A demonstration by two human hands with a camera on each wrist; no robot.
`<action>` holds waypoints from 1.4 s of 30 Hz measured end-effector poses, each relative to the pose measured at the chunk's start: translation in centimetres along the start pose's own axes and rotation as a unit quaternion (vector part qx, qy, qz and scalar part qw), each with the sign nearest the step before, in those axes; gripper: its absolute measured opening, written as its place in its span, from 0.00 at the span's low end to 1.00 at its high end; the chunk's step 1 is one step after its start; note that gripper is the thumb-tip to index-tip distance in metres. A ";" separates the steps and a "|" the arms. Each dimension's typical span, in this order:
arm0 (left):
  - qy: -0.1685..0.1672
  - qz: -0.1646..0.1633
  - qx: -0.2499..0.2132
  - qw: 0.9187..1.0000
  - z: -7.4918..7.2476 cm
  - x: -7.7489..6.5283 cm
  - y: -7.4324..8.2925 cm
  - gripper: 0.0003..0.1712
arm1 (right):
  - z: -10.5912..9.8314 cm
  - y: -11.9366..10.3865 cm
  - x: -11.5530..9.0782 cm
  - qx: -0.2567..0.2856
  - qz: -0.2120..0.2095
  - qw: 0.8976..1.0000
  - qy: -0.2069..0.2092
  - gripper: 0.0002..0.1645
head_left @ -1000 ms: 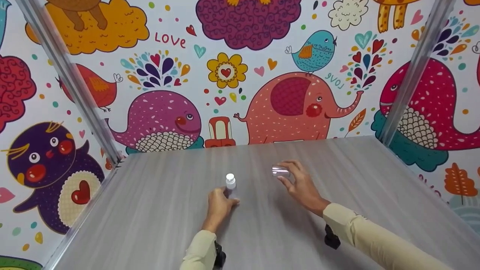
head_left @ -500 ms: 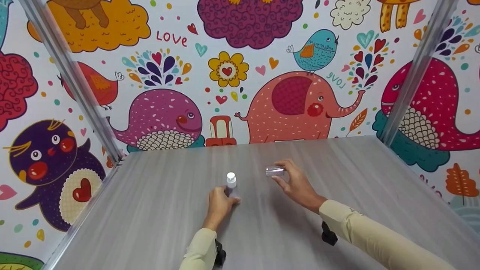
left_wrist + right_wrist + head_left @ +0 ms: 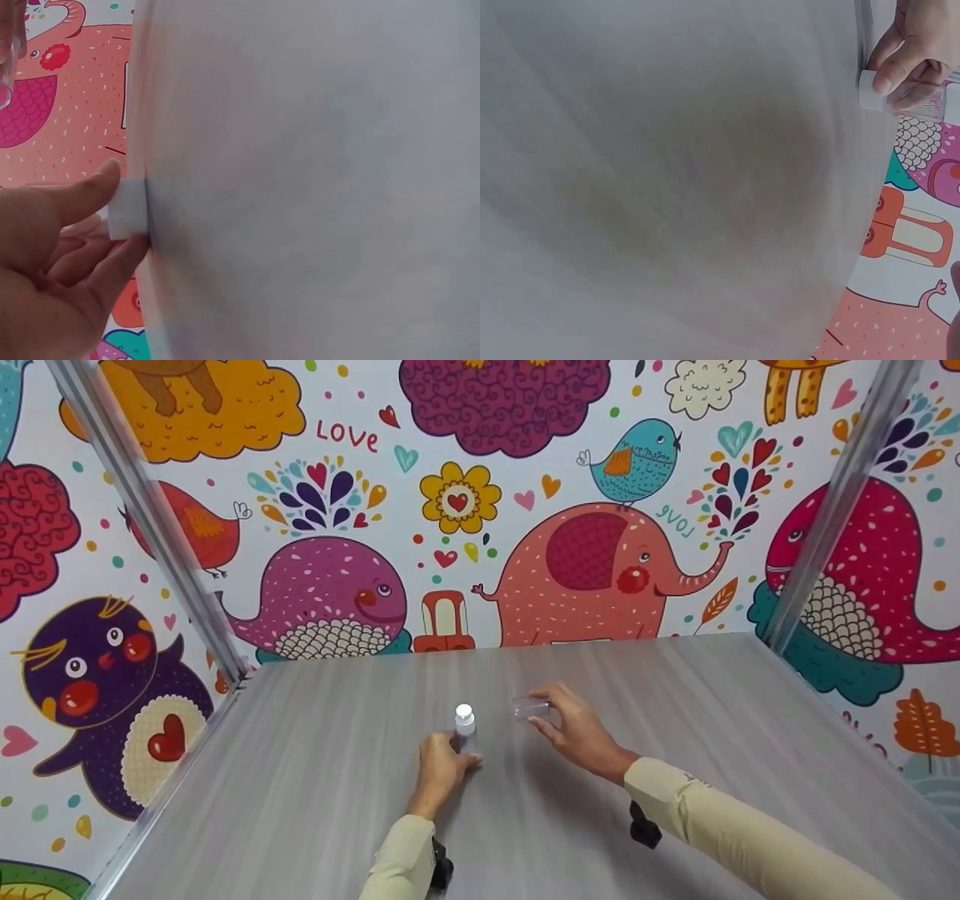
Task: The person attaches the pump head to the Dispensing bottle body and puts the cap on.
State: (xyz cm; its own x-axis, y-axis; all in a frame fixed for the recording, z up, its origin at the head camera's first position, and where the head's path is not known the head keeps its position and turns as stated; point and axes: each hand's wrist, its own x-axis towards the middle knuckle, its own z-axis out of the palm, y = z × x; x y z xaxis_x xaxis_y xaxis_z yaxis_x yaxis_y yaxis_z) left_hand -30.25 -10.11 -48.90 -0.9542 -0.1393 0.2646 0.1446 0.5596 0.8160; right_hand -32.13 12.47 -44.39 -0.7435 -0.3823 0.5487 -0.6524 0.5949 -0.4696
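Note:
A small clear bottle (image 3: 466,723) with a white pump top stands upright on the table, left of centre in the head view. My left hand (image 3: 441,769) grips its lower body between thumb and fingers. The bottle's white base (image 3: 129,210) touches the table in the left wrist view. To the right, above the table, my right hand (image 3: 581,735) pinches a clear cap (image 3: 528,709) on its side, its end towards the bottle but apart from it. In the right wrist view only a sliver of the right hand (image 3: 954,319) shows at the edge, and the cap is out of sight.
The grey wood-grain table (image 3: 315,780) runs back to a wall (image 3: 517,547) printed with cartoon animals. Metal posts (image 3: 161,532) rise at both back corners. A black wrist device (image 3: 442,870) sits under each sleeve.
My right hand has moved left with the clear cap, closing some of the gap to the bottle. The left hand and the bottle have stayed in place. The head view has shifted slightly.

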 end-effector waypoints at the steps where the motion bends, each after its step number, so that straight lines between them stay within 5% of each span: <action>1: 0.000 0.000 0.003 1.000 0.0 0.0 0.0 0.21 | 0.0 -0.1 0.1 0.002 0.000 1.000 -0.002 0.24; 21: -0.003 -0.001 0.008 1.000 0.0 0.0 0.1 0.21 | 1.1 -2.0 2.2 0.018 -0.027 0.999 -0.026 0.25; 36: -0.004 0.014 0.005 1.000 -0.1 0.0 0.1 0.16 | 2.2 -3.5 3.6 0.011 -0.007 0.999 -0.032 0.27; 42: 0.005 0.027 0.008 1.000 -0.2 0.0 -0.1 0.15 | 2.6 -3.9 4.4 0.000 -0.048 0.999 -0.018 0.26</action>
State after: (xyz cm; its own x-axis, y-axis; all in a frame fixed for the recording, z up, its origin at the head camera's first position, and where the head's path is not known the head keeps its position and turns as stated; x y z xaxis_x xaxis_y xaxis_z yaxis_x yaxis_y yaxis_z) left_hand -30.19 -10.29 -48.91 -0.9426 -0.1169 0.3129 0.1913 0.5790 0.7926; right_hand -33.21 6.57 -41.96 -0.6817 -0.4627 0.5667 -0.7213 0.5546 -0.4149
